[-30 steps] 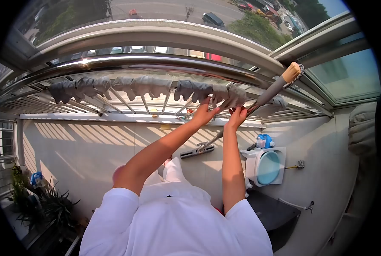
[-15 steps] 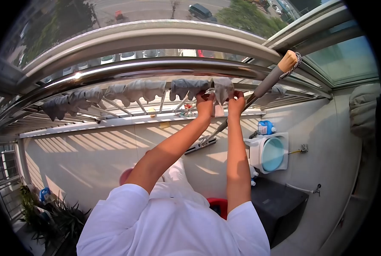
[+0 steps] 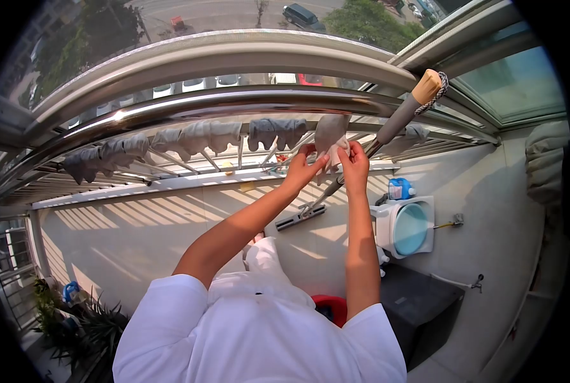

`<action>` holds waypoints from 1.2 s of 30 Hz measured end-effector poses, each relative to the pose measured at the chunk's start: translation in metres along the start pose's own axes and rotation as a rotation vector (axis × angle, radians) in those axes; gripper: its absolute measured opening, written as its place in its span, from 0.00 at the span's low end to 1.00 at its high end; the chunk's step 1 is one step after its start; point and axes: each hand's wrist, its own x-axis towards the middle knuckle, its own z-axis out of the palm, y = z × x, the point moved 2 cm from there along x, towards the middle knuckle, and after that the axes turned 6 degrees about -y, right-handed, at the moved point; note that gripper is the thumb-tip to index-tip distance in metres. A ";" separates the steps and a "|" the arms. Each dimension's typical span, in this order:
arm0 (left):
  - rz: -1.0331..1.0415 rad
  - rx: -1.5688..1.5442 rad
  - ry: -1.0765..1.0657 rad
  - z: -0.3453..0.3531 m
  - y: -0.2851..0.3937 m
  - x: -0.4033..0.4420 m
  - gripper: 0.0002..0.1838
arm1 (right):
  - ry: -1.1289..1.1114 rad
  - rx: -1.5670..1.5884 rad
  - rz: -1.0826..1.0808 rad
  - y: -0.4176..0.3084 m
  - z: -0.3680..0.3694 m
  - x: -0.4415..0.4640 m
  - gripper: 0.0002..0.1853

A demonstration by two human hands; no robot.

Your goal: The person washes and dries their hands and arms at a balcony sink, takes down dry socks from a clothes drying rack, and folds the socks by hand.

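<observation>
in the head view, a grey cloth (image 3: 331, 132) by the polished rail (image 3: 227, 99) is being handled: pinched by the right hand (image 3: 356, 167), met by the left hand (image 3: 304, 171), whose grip cannot be told; even, two-handed control seems called for.

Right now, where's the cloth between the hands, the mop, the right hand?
cloth (image 3: 330, 132), head view: upper part
mop (image 3: 397, 126), head view: grey grip
right hand (image 3: 356, 170), head view: just below the fingers
</observation>
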 end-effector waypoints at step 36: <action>-0.202 -0.410 0.467 -0.148 0.004 -0.229 0.22 | -0.021 0.188 0.242 0.051 0.149 0.019 0.18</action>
